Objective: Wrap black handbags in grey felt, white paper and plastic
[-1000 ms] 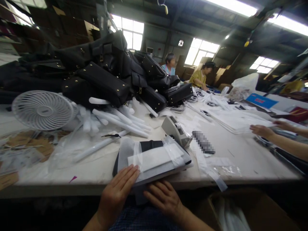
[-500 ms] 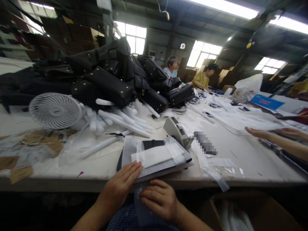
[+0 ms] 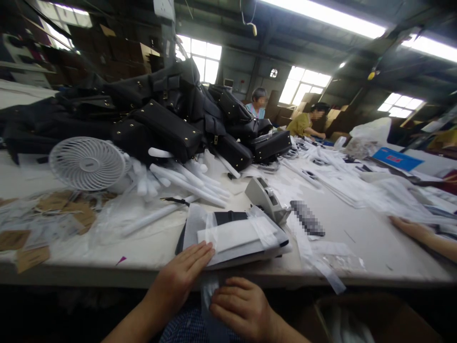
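A dark bag [image 3: 232,217], partly wrapped in white padding [image 3: 233,235] and translucent sheet, lies at the table's front edge. My left hand [image 3: 182,274] rests on its near left corner, fingers stretched out flat over the wrapping. Below the edge, my right hand [image 3: 243,307] has its fingers curled against a translucent plastic strip [image 3: 209,291] that hangs over my lap. Just behind the bag stands a grey tape dispenser [image 3: 264,197].
Black bags [image 3: 160,126] are heaped at the back left, behind a white fan [image 3: 87,163] and white foam tubes [image 3: 185,178]. Brown tags [image 3: 32,257] lie at left. A co-worker's hand [image 3: 414,229] reaches in from the right. An open carton [image 3: 385,309] sits below the table.
The co-worker's arms at right have shifted, and crumpled clear plastic now lies there. My hands hold nearly the same pose; the view has moved slightly.
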Demonstrator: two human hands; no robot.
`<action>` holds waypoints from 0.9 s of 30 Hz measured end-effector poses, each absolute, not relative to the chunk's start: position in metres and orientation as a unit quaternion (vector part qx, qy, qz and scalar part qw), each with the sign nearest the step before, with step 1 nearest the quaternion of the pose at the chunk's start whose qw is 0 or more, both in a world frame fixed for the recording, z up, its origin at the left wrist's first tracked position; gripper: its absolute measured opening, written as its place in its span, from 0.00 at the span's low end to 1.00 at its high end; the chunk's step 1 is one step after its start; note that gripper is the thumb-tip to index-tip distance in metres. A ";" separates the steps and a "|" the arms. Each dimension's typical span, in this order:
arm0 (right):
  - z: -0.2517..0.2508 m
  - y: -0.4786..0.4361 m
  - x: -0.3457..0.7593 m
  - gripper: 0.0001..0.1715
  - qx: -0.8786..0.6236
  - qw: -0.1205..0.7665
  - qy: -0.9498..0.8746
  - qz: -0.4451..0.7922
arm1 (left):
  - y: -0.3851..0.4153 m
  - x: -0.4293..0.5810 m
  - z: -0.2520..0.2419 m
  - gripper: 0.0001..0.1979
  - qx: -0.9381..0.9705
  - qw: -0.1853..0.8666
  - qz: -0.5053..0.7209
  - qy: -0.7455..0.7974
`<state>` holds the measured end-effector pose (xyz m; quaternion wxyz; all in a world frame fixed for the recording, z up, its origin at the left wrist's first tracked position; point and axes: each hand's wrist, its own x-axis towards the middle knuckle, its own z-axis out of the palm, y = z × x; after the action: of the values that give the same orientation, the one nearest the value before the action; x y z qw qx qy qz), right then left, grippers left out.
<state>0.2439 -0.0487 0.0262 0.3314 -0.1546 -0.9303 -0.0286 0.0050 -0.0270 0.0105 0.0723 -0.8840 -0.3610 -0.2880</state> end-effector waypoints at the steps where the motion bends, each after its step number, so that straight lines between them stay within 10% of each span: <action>1: 0.027 -0.049 0.244 0.06 -0.155 0.328 -0.931 -0.033 | -0.028 0.006 0.009 0.28 -0.881 0.085 -0.293 -0.362; 27: 0.087 0.014 0.213 0.09 -0.284 0.277 -0.918 0.033 | -0.031 0.007 -0.006 0.16 -0.837 0.142 -0.376 -0.370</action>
<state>0.2131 0.0144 0.0871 0.2767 -0.2836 -0.9176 0.0328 0.0065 -0.0309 -0.0064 0.1419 -0.8375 -0.3703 -0.3760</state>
